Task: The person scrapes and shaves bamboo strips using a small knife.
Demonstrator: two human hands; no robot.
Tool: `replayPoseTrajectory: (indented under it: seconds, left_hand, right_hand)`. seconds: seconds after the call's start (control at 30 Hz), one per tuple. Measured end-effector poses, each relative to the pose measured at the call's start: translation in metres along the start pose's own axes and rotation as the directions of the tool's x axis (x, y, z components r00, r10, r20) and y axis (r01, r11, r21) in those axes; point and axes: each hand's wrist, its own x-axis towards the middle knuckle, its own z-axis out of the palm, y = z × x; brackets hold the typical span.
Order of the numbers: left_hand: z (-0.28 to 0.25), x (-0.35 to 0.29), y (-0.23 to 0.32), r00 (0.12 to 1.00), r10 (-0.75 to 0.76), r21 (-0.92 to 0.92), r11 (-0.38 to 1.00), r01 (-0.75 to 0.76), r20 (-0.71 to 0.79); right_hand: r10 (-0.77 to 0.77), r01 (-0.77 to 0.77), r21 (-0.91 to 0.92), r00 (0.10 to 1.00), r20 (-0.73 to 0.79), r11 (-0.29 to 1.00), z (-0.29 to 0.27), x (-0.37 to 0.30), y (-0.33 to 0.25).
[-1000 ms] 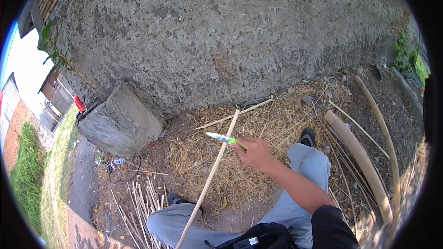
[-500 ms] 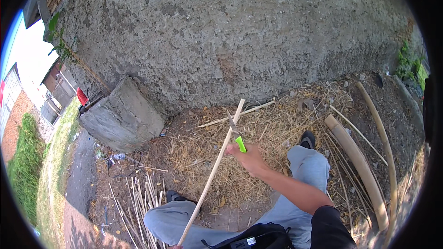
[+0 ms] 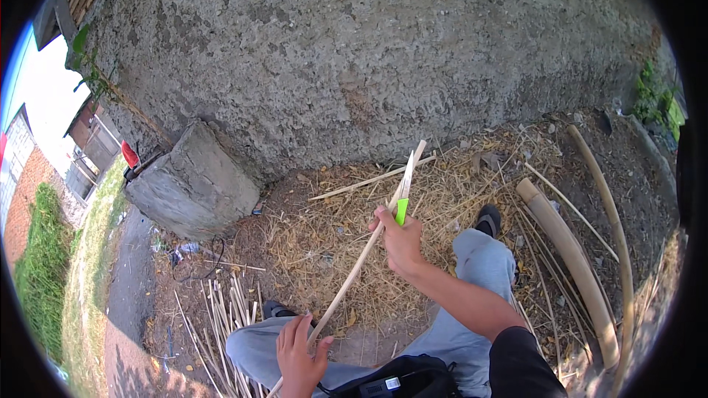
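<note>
Grey trousers, black sleeve, seemingly dark shoes.

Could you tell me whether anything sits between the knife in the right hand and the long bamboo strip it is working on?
Nothing visible does. The right hand holds the green-handled knife with its blade lying against the long bamboo strip, and the left hand grips the strip's lower end. Only loose straw lies on the ground beneath.
</note>
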Motion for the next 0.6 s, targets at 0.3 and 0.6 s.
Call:
replayPoseTrajectory:
  seconds: [0.3,0.6]
  left_hand:
    - [0.032,-0.006,-0.013,0.783,-0.451,-0.333,0.726,0.601,0.429]
    - [0.020,-0.003,-0.016,0.703,-0.555,-0.493,0.504,0.710,0.445]
  right_hand:
    - [-0.082,0.308,-0.519,0.907,0.413,0.797,-0.012,-0.009,-0.023]
    - [-0.359,0.867,-0.424,0.496,0.791,0.262,-0.014,-0.069,0.007]
